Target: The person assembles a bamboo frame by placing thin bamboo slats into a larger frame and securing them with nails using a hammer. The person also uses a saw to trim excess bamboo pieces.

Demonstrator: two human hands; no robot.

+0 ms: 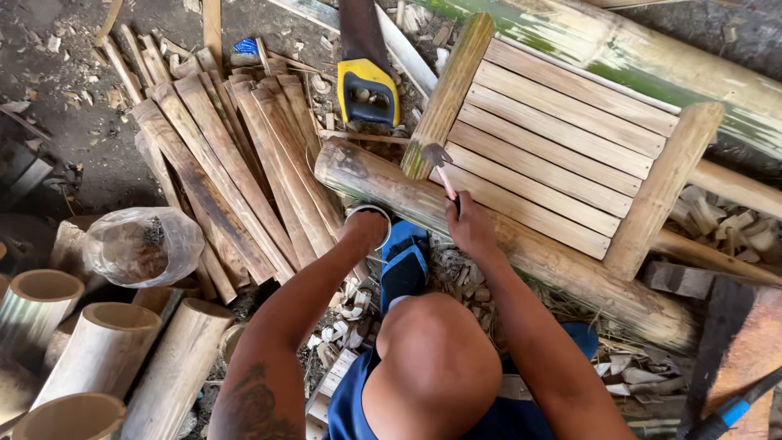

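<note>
The right hand (pixel 471 224) is closed around the pink handle of a small hammer (pixel 441 167), whose metal head sits at about 11 o'clock from the hand, right at the near corner of a slatted bamboo panel (pixel 554 155). The grip is low on the handle, which suits a swing. The panel lies propped against a thick bamboo log (pixel 521 244) that runs from 10 o'clock to 4 o'clock across the floor, so the corner post is lifted and braced for striking.

The left hand (pixel 364 228) reaches into a small round tin (pixel 368 213) just beside the log, the fingers dipped inside and bent; what they hold I cannot tell (the hand hides the contents). The tin stands close by the work, within easy reach.

A foot in a blue sandal (pixel 403 261) rests against the log, seemingly steadying it.

At 9 o'clock a clear plastic bag (pixel 142 244) holds brownish material, too blurred to name. Beside it lie split bamboo slats (pixel 236 179) in a loose fan, and at 12 o'clock a yellow-handled saw (pixel 366 90).
</note>
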